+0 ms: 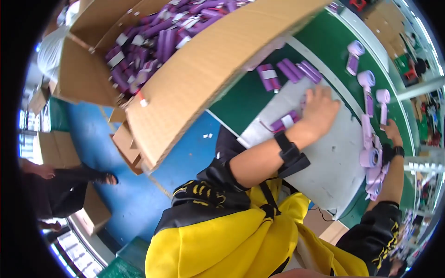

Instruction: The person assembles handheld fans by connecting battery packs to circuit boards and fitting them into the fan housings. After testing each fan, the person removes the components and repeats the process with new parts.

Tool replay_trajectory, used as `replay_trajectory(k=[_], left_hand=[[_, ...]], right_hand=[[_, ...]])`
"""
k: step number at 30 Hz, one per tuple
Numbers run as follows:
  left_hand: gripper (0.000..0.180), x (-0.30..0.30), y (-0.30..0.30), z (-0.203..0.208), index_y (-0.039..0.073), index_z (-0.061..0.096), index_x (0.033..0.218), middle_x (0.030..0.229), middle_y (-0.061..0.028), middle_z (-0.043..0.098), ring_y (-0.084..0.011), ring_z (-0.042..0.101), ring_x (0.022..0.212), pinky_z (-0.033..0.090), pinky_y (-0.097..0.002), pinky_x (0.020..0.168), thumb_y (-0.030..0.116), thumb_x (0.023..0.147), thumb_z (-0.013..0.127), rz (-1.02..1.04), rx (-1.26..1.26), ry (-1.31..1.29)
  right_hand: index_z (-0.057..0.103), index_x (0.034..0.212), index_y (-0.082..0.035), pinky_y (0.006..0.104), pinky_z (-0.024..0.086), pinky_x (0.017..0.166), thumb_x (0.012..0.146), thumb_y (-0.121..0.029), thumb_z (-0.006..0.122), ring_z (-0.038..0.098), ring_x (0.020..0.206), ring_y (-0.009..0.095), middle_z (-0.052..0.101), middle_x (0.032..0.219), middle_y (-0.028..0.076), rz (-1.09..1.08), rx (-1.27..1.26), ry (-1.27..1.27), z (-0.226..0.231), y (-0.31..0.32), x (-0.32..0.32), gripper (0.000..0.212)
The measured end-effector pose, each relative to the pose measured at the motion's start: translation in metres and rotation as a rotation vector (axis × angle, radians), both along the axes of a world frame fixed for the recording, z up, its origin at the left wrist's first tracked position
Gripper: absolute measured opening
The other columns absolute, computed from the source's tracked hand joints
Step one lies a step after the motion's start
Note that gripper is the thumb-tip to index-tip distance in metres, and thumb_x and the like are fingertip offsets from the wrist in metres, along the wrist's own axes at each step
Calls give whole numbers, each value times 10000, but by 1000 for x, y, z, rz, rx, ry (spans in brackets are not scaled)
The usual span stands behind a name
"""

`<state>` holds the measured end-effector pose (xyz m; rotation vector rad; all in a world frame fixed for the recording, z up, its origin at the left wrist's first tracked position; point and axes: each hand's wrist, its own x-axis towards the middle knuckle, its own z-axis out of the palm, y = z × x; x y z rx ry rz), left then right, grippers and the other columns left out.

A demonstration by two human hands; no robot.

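My left hand (321, 110) is over the grey board, its fingers curled down around a purple battery pack (303, 100) that mostly hides beneath them. Beside my wrist lies another purple battery pack (285, 121) with a white label. Farther off are several more packs (296, 70), one with a white label and red wires. At the right, my right hand (393, 133) has its fingers closed at the loose end of a light-purple strip (383, 111) from a small roll (383, 96). The fingertips are partly hidden.
A large open carton (199, 78) full of purple packs stands at the upper left, its flap reaching over the green table (241, 104). More light-purple rolls (366, 78) line the right side. Another person's arm (39, 169) shows at the far left, near cartons on the blue floor (134, 204).
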<state>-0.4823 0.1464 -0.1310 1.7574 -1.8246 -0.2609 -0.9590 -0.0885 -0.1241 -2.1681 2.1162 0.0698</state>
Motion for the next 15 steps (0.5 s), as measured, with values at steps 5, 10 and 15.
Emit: replay_trajectory(k=[5, 10, 15], left_hand=[[209, -5, -11, -4, 107, 750, 945, 1105, -149, 598, -343, 503, 1128, 353, -486, 920, 116, 765, 646, -54, -52, 70], [233, -5, -10, 4, 82, 754, 947, 1090, -152, 612, -346, 513, 1104, 339, -466, 940, 109, 735, 664, -44, 78, 58], [268, 0, -8, 18, 63, 755, 960, 1091, -157, 617, -345, 512, 1107, 334, -448, 948, 96, 706, 677, -203, 150, 30]], right_hand=[[600, 889, -70, 240, 361, 369, 789, -500, 672, 463, 427, 101, 461, 580, -12, -251, 215, -231, 27, -3, 27, 447], [623, 929, -99, 188, 298, 356, 847, -448, 679, 425, 422, 48, 461, 571, -49, -362, 104, -641, 42, 1, 29, 363], [618, 945, -97, 194, 251, 347, 912, -301, 651, 398, 421, 27, 475, 581, -49, -210, -189, -844, 93, -7, -22, 208]])
